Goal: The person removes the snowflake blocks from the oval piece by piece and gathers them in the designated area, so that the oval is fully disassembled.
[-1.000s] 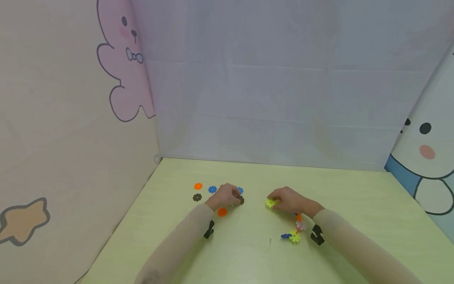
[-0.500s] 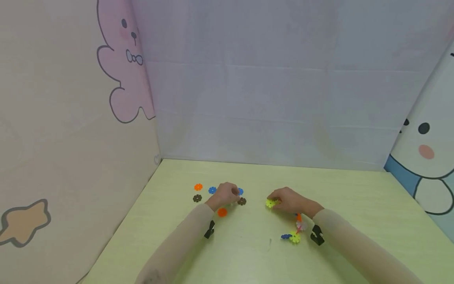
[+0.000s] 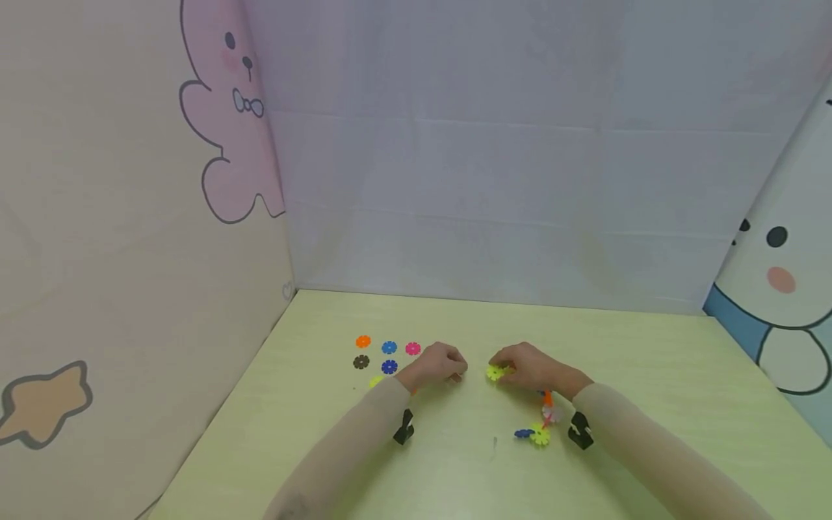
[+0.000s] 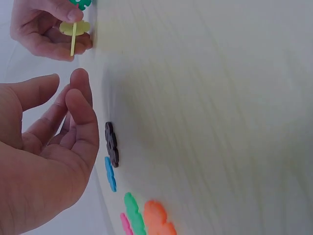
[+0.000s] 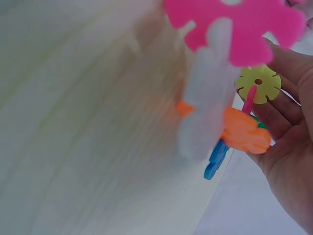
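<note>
My left hand (image 3: 437,365) hovers above the table left of my right hand, its fingers loosely bent and holding nothing. In the left wrist view, thumb and fingertips stand apart, with a dark brown notched disc (image 4: 112,144) lying on the table beside them. My right hand (image 3: 536,367) pinches a yellow flower-shaped disc (image 3: 495,373). That disc belongs to a chain of interlocking plastic discs. The right wrist view has the chain's pink disc (image 5: 244,36) close up, then white (image 5: 205,122), orange (image 5: 247,133) and blue (image 5: 215,160) pieces. My right forearm partly covers the chain from above.
Loose discs lie on the left part of the table (image 3: 442,469): orange (image 3: 363,341), light blue (image 3: 389,347), pink (image 3: 412,349), brown (image 3: 361,362), dark blue (image 3: 389,367) and yellow (image 3: 377,380). The chain's near end has a yellow disc (image 3: 540,435). Fabric walls border the table.
My left hand has moved right, off the loose discs and towards my right hand, uncovering the pink and dark blue ones. My right hand stays in place with the yellow disc.
</note>
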A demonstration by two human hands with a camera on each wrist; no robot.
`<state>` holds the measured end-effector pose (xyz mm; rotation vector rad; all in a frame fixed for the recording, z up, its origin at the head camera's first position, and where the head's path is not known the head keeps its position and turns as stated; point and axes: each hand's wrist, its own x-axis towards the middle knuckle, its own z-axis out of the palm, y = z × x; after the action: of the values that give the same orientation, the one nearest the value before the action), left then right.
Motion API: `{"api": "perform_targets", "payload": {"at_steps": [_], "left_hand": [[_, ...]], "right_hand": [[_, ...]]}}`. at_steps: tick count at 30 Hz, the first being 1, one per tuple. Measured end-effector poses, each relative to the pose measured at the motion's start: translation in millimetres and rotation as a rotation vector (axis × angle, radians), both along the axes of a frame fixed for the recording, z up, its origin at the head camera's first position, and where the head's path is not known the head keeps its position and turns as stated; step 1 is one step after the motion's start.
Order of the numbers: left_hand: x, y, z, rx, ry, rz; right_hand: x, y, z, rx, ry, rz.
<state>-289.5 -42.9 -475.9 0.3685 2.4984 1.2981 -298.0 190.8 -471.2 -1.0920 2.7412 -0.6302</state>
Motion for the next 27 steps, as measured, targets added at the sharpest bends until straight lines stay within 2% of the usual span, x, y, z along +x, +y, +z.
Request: {"api": "perform_targets", "payload": {"at_steps": [4,9,14,20,27], "left_hand": [[4.6,6.1,-5.1,0.051,-0.029,-0.028],[6.8,10.7,-8.0,0.064,-0.078,-0.05],[6.4,17.3,-9.8,0.081,-0.112,-0.047],[3.6,27.1,-13.5,0.111,-0.134,-0.064],[4.1,36.5,-11.0,0.063,-0.116,-0.049]], "right_hand": [[-0.8,1,-1.3,-0.006,0.012,0.01],[-1.8,2,-3.1,-0.013,0.012,0.012],[-2.1,3,-4.0,-0.027,0.007,0.017],[-2.6,3,-6.5,-0.041,0.004,0.029],[-0.8,3,-5.1,-0.038,-0.002,0.025]]}}
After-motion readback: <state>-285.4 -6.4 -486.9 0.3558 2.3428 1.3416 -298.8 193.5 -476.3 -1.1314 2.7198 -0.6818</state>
